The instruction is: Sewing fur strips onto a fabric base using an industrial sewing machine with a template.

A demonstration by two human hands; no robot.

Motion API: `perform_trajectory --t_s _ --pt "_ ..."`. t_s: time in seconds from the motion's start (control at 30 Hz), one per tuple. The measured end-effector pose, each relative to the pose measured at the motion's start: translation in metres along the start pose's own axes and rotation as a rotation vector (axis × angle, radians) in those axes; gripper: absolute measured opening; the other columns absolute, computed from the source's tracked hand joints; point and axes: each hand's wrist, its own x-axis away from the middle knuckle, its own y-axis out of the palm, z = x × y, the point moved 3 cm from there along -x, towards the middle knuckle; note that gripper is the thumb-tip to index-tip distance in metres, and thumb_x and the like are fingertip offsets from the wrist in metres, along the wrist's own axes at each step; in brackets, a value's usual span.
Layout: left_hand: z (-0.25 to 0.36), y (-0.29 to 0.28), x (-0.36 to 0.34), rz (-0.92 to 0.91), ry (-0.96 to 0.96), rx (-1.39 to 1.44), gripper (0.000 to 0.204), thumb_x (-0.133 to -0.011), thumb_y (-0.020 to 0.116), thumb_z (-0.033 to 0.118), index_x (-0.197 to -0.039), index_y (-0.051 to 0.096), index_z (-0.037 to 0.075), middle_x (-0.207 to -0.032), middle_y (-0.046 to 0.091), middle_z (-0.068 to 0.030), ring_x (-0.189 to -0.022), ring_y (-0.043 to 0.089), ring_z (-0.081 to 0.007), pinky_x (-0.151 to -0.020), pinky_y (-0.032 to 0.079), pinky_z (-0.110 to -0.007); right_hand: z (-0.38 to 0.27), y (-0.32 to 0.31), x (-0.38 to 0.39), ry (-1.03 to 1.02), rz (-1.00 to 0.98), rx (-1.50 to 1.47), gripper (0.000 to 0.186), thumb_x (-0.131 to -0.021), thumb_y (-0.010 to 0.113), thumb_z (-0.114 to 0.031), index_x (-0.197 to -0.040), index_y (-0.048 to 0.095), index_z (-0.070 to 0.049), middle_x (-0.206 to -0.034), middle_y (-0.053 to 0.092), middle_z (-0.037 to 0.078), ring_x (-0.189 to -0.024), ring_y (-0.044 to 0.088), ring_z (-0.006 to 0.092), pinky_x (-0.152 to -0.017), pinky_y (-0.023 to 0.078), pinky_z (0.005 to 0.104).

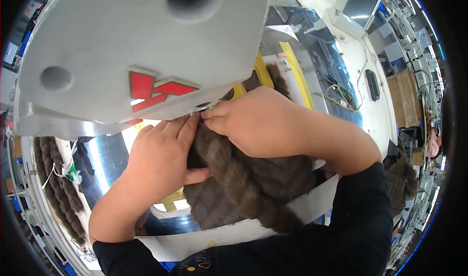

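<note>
A thick brown fur piece (pixel 278 173) lies across the work surface in front of me, with a plump rope-like fur strip (pixel 234 176) running along it toward my body. My left hand (pixel 161 156) grips the left side of the fur, thumb reaching across it and fingertips close under the machine head. Opposite it, my right hand (pixel 256 122) pinches the fur's far end, fingers bent together. Both sets of fingertips meet at the lower edge of a large white machine head (pixel 112 47) with a red emblem. The machine hides what lies beyond the fingertips.
Several fur strips (pixel 58 183) hang at the left. Right of the machine are a yellow strip (pixel 296 73), a paper sheet, tangled wires (pixel 341 96) and a black oblong object (pixel 372 85). A screen (pixel 360 8) stands at the far right. More brown fur (pixel 402 183) lies beyond my right elbow.
</note>
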Motion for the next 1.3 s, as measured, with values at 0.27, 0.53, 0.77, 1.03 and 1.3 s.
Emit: perform_trajectory --t_s 0.27,0.53,0.77,1.03,1.3 --pt "0.007 -0.001 0.004 -0.041 0.027 -0.013 0.103 -0.052 0.091 0.039 -0.139 0.055 -0.003 -0.143 0.058 -0.0196 -0.119 0.065 -0.033 -0.094 0.055 -0.041 -0.01 -0.002 0.007 -0.025 -0.006 0.009 0.015 -0.083 0.058 -0.014 -0.08 0.069 -0.003 -0.087 0.069 0.012 -0.08 0.071 0.0322 -0.062 0.057 0.0433" --pt "0.012 0.002 0.006 -0.014 0.131 -0.105 0.099 -0.061 0.088 0.048 -0.136 0.057 -0.008 -0.142 0.058 -0.0218 -0.099 0.072 -0.0267 -0.077 0.058 -0.035 -0.009 -0.005 0.01 -0.034 -0.031 -0.017 0.016 -0.078 0.06 -0.014 -0.069 0.066 -0.002 -0.068 0.066 0.015 -0.069 0.068 0.0336 -0.055 0.053 0.0441" --pt "0.017 0.004 0.003 0.023 0.165 -0.089 0.1 -0.061 0.088 0.051 -0.136 0.057 -0.007 -0.143 0.058 -0.0213 -0.093 0.072 -0.0256 -0.074 0.058 -0.034 -0.002 -0.007 0.016 -0.078 -0.011 0.009 0.017 -0.079 0.059 -0.014 -0.069 0.065 -0.002 -0.07 0.066 0.015 -0.069 0.067 0.0341 -0.056 0.053 0.0452" --pt "0.011 0.0 0.005 -0.035 0.14 -0.123 0.102 -0.061 0.088 0.051 -0.138 0.056 -0.007 -0.142 0.058 -0.0226 -0.094 0.072 -0.0257 -0.074 0.058 -0.034 -0.012 -0.012 0.006 0.03 -0.241 0.053 0.024 -0.088 0.054 -0.009 -0.106 0.072 -0.006 -0.109 0.073 0.006 -0.091 0.072 0.0272 -0.074 0.058 0.037" --pt "0.015 -0.004 0.008 -0.012 0.134 -0.113 0.101 -0.062 0.089 0.047 -0.14 0.054 -0.007 -0.143 0.057 -0.0224 -0.097 0.072 -0.0269 -0.08 0.058 -0.035 -0.011 -0.006 0.009 -0.03 -0.061 0.015 0.015 -0.082 0.059 -0.012 -0.076 0.069 -0.002 -0.08 0.069 0.013 -0.076 0.07 0.0328 -0.061 0.056 0.0438"
